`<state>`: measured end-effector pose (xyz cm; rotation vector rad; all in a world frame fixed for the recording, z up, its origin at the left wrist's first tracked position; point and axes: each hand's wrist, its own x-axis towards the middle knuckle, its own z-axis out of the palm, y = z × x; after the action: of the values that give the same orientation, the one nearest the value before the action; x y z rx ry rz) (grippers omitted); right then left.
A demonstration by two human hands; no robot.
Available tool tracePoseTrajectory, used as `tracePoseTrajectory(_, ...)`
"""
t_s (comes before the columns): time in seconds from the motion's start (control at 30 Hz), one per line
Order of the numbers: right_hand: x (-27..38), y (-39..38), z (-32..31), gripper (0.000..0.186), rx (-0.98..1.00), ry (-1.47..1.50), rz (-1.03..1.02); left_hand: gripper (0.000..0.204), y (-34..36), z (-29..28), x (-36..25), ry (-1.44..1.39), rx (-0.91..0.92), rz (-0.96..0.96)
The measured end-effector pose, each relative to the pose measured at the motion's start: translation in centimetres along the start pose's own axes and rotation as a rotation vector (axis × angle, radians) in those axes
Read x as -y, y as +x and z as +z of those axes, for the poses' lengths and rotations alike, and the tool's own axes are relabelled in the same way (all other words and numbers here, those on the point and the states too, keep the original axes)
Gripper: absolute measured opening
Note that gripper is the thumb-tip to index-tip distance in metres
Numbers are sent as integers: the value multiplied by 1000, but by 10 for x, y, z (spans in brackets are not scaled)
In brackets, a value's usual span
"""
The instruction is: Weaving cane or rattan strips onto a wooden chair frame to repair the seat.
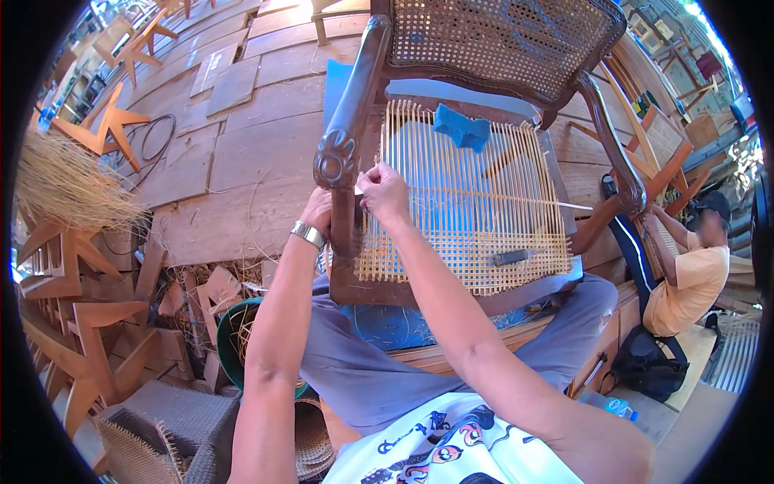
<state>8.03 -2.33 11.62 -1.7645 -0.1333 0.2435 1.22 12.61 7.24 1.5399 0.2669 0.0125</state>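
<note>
A dark wooden armchair (344, 161) with a carved arm stands in front of me. Its seat carries a half-woven cane panel (476, 238), dense near me and with only lengthwise strands farther off. At the seat's left edge my right hand (384, 194) pinches the end of a pale cane strip. My left hand (318, 210) is beside the arm post, which hides its fingers. A loose cane strip (576, 206) juts out past the right rail. On the weave lie a blue foam-like block (461, 129) and a dark-handled tool (512, 256).
Another person (693, 274) works on a chair at the right, by a black backpack (649, 363). Wooden chair frames (68, 242) and a bundle of fibres (72, 185) crowd the left. A green tub (234, 347) and woven cane sheets (173, 427) sit at lower left.
</note>
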Motion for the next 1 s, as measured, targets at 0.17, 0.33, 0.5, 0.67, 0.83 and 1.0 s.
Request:
tracePoseTrajectory(0.17, 5, 16, -11, 27, -188, -178, -24, 24, 5, 13, -2, -354, 0, -205)
tracePoseTrajectory(0.33, -2, 15, -25, 27, -8, -311, -182, 26, -8, 25, -38, -188, -30, -179)
tracePoseTrajectory(0.5, -5, 16, -21, 26, 182, -127, -137, 28, -10, 24, -43, 18, -18, -109)
tracePoseTrajectory(0.67, 7, 9, -11, 27, 20, -101, -65, 30, -10, 17, -36, 78, -38, -86)
tracePoseTrajectory(0.83, 6, -9, 3, 27, -121, -211, -35, 2, 4, 11, -2, 20, -46, 48)
tracePoseTrajectory(1.0, 13, -22, 2, 28, -37, -239, -71, 5, 8, -4, 10, 401, 30, 277)
